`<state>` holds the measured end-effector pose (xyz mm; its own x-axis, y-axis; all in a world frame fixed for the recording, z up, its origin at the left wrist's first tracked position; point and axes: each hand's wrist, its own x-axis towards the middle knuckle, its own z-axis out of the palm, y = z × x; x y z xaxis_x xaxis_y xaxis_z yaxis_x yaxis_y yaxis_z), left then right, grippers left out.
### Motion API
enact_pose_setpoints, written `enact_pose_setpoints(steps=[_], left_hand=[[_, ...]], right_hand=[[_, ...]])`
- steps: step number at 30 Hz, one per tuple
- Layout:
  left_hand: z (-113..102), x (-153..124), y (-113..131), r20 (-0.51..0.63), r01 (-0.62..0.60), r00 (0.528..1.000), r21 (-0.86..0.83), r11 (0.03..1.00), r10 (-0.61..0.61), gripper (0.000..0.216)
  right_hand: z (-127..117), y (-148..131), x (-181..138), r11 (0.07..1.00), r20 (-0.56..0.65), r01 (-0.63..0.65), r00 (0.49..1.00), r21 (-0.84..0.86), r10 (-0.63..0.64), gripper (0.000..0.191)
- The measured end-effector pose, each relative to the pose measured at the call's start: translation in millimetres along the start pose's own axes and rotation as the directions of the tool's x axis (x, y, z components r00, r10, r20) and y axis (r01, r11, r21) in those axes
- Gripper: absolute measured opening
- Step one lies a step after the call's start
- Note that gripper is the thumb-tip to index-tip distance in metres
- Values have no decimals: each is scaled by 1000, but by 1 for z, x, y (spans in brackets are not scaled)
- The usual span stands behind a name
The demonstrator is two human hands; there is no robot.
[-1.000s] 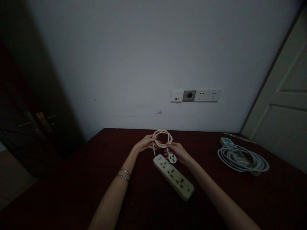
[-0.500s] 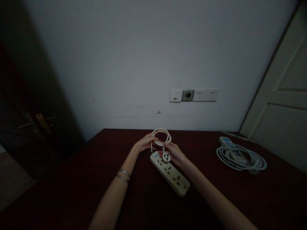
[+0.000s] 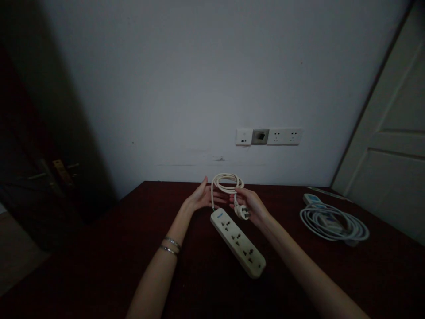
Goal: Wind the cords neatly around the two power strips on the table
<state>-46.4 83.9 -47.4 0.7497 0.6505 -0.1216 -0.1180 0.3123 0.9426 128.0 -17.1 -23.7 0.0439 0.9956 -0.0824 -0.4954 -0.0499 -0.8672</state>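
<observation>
Pinching a coiled cord [image 3: 217,182] in the right hand [image 3: 249,203]; left hand [image 3: 201,197] open, fingers spread.
The cord could unwind if that pinch slackens.

Single head-worn view; faces forward, slightly down, over near dark-red flat worktop [image 3: 113,261] toward flat pale-grey wall [image 3: 179,88] beyond.

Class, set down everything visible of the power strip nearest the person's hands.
The power strip is a long, off-white bar with rounded corners, apparently plastic, yellower toward its near end. Three groups of socket holes, nothing plugged in, run along its top; blue print marks the far end. It appears to rest face up, slanting, on the dark red table. A cream cord leads from its far end to a coil held by the right hand; no hand grips the strip.
</observation>
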Motion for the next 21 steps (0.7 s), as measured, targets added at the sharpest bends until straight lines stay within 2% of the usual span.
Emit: enact_pose_setpoints(steps=[2,4,6,8,10,11,12,15,16,18,21], left_hand=[[-11,-5,0,-51,137,990,155,978,-130,84],[-19,-6,-3,-26,347,932,360,866,-363,88],[-20,-3,-8,83,477,793,531,700,-604,95],[-15,4,-13,172,513,649,621,594,-741,100],[-7,10,-16,191,533,586,641,552,-787,97],[-2,12,-17,174,551,590,627,551,-788,92],[2,12,-16,145,571,616,596,565,-775,86],[12,6,-10,38,601,725,453,659,-688,70],[15,2,-7,34,590,752,410,696,-658,68],[22,-6,0,100,551,781,354,756,-616,70],[33,-10,5,273,456,814,250,854,-514,75]], right_hand=[[3,-13,-4,1000,28,4,1000,-17,-3,7],[6,-26,-9,1000,61,20,998,-14,-19,8],[9,-38,-14,999,94,46,994,3,-46,9],[12,-48,-18,997,126,71,989,22,-73,10],[15,-59,-23,994,154,103,982,33,-107,9],[17,-64,-25,992,166,125,978,36,-129,8],[19,-70,-27,988,179,150,972,35,-154,7],[25,-87,-32,972,235,233,945,9,-228,4],[28,-93,-34,966,258,258,934,-6,-248,3],[35,-104,-37,954,303,296,914,-48,-268,5],[46,-112,-43,940,348,323,898,-110,-268,12]])
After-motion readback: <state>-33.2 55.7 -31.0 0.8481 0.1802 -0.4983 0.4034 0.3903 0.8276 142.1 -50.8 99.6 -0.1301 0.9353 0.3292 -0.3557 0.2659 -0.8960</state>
